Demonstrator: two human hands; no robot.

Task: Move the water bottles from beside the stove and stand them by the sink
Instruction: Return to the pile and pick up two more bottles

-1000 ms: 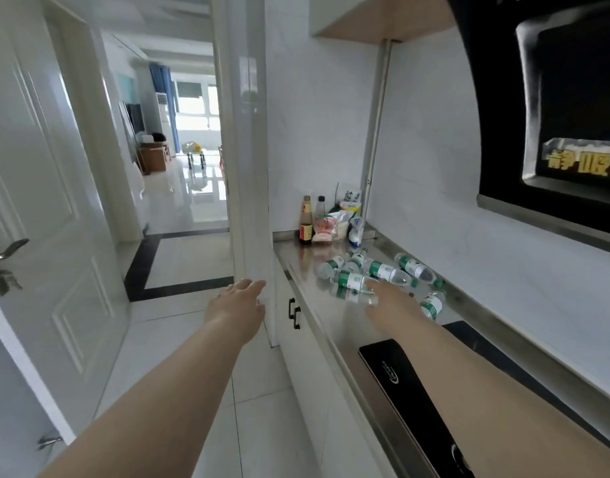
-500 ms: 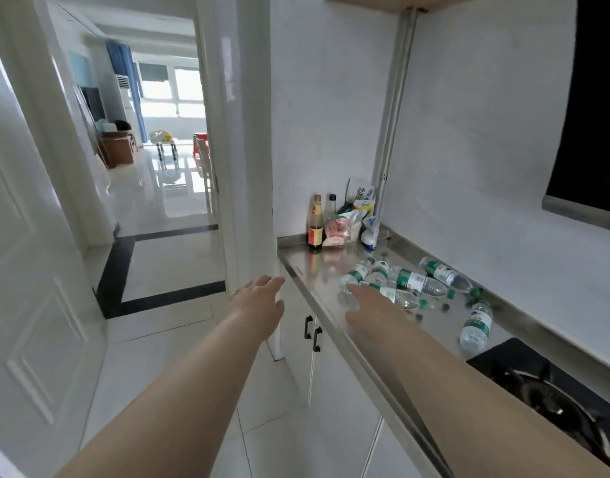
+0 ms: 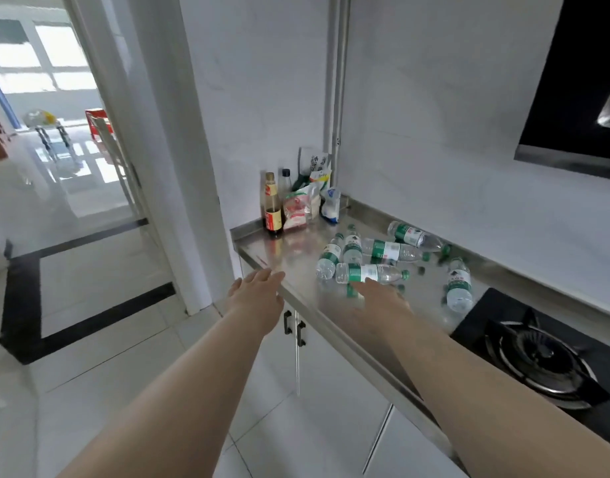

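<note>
Steel worktop [image 3: 289, 257] carries green-labelled water bottles [image 3: 369, 272] scattered beside the stove [image 3: 537, 353]. The right hand [image 3: 382, 298] reaches just beside the nearest, fingers [image 3: 360, 287] straight, holding nothing. The left hand [image 3: 258, 294] hovers flat and empty at the worktop's edge.

steel counter [image 3: 296, 260], toppled water bottles [image 3: 369, 272], sauce bottle [image 3: 272, 208], gas stove [image 3: 537, 353]

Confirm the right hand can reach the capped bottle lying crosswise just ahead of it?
Probably yes. The right hand is open over the steel counter, fingertips right at that bottle, and nothing lies between them. The other bottles lie behind it, out of the way.
</note>
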